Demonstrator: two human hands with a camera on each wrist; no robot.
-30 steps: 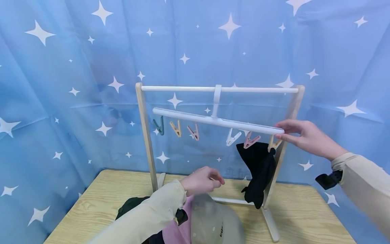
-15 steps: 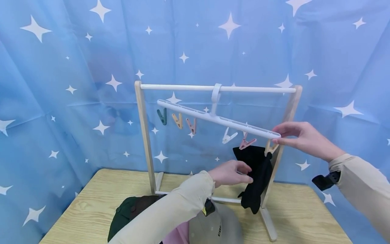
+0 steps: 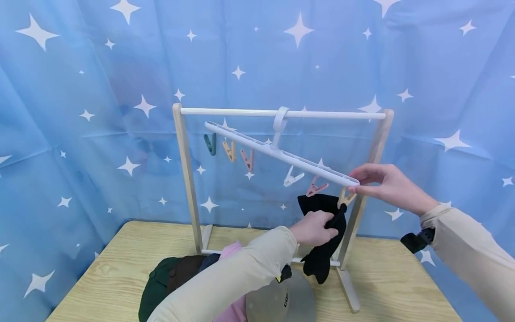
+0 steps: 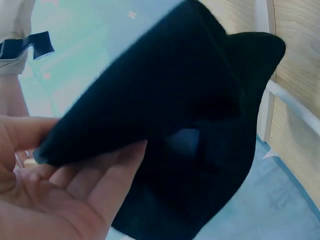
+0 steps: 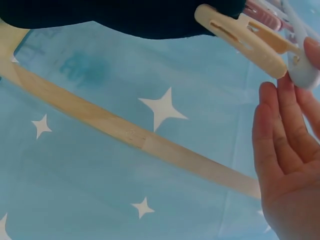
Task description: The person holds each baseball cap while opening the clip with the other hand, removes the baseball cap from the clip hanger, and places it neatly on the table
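A white clip hanger [image 3: 281,153] hangs by its hook from the rack's top bar, tilted down to the right. My right hand [image 3: 380,185] pinches its lower right end between thumb and fingers. Beneath that end, a pale yellow clip [image 5: 242,40] holds a corner of a soft black cloth piece, hat-like and partly folded [image 3: 319,255]. My left hand [image 3: 315,229] grips the near edge of this black cloth just below the clip. In the left wrist view, the black cloth [image 4: 165,75] spreads open past my fingers [image 4: 112,175] and hides part of the background.
Several other clips hang from the hanger, including a green clip [image 3: 210,144] and a white clip [image 3: 293,176]. The wooden rack [image 3: 187,174] stands on the table [image 3: 108,268]. At the front lie a grey cap [image 3: 277,300] and a dark green cap [image 3: 154,284], overlapped by other headwear.
My left hand has moved right and up from above the caps to grip the black cloth. The hanger's right end has come down with my right hand, its left end rising.
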